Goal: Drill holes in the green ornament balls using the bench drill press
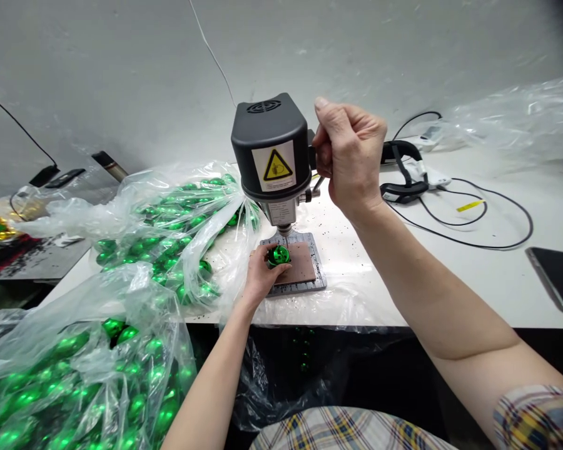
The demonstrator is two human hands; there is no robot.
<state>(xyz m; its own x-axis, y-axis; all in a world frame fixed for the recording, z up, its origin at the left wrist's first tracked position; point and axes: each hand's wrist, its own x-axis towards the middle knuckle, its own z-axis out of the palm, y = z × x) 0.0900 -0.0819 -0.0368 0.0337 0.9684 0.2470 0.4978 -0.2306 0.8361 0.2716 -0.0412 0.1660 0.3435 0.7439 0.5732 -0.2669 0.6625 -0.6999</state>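
A shiny green bauble (pixel 280 254) is held between the thumb and fingers of my left hand (pixel 263 273), over a brown board on the metal base plate (pixel 322 282). Directly above it is the spindle end of a small black bench press machine (pixel 269 140) with a yellow warning label. My right hand (pixel 351 147) is closed in a fist at the machine's right side, around its lever handle, which the fingers mostly hide. Whether the spindle touches the bauble I cannot tell.
Clear plastic bags of green baubles (pixel 169 244) lie left of the machine, and another bag (pixel 89 381) is at the lower left. On the right are a black strapped device (pixel 406 172), a looped cable (pixel 502 245) and a phone (pixel 558 278). Dark crumbs dot the white table (pixel 394 262).
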